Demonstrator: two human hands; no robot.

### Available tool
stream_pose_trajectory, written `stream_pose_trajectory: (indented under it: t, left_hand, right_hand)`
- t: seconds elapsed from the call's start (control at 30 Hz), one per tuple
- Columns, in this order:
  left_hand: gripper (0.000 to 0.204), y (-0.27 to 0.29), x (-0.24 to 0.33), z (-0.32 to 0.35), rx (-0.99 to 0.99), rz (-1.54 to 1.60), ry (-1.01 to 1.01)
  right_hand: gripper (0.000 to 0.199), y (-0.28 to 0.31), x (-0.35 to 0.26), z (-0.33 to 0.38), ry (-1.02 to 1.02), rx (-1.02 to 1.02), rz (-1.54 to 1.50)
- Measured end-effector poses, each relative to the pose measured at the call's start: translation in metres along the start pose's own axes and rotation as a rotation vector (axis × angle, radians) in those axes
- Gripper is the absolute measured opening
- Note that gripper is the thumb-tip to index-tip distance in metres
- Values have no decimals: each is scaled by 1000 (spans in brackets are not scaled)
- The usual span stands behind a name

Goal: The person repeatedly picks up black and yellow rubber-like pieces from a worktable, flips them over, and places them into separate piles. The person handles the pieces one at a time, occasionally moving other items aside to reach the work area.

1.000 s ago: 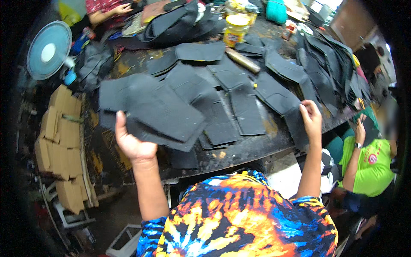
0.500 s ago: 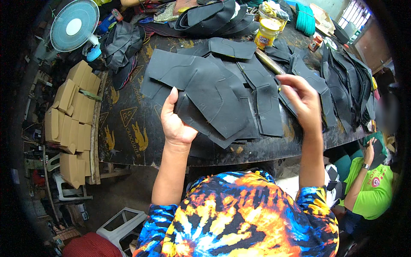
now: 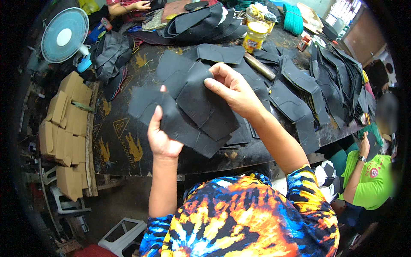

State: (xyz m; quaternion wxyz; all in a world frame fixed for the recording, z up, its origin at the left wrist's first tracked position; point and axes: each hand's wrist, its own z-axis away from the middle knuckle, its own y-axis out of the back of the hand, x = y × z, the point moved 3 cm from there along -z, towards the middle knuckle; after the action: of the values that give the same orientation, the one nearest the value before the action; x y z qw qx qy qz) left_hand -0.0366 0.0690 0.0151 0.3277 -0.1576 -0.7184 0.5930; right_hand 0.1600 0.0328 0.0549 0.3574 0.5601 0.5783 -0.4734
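Observation:
My left hand (image 3: 164, 145) is closed on a fan of overlapping black leather-like cut pieces (image 3: 192, 132), its thumb on top and most of its fingers hidden beneath. My right hand (image 3: 233, 92) pinches the upper right edge of the topmost piece between thumb and fingers. Faint stitch-like lines mark these curved, angular panels. They are held above the dark table (image 3: 124, 158). More black pieces (image 3: 291, 100) lie in overlapping rows to the right of my hands, with a short metal bar (image 3: 259, 66) just beyond my right hand.
A yellow tub (image 3: 255, 37) stands behind the bar. Thick stacks of black pieces (image 3: 338, 81) fill the table's right side. Cardboard boxes (image 3: 68, 141) and a fan (image 3: 65, 37) are at left. A person in a green shirt (image 3: 370, 180) sits at right; another person's hand (image 3: 140, 5) shows at the far edge.
My right hand has moved left from the pieces on the table and now grips a panel on the fan. The held pieces have shifted slightly left and spread. The view has shifted too.

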Motion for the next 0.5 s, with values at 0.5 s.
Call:
stream_pose_trajectory:
  t: [0.5]
  left_hand:
    - [67, 32, 63, 43, -5, -81, -171]
  right_hand:
    - [26, 82, -84, -118, 388, -130, 745]
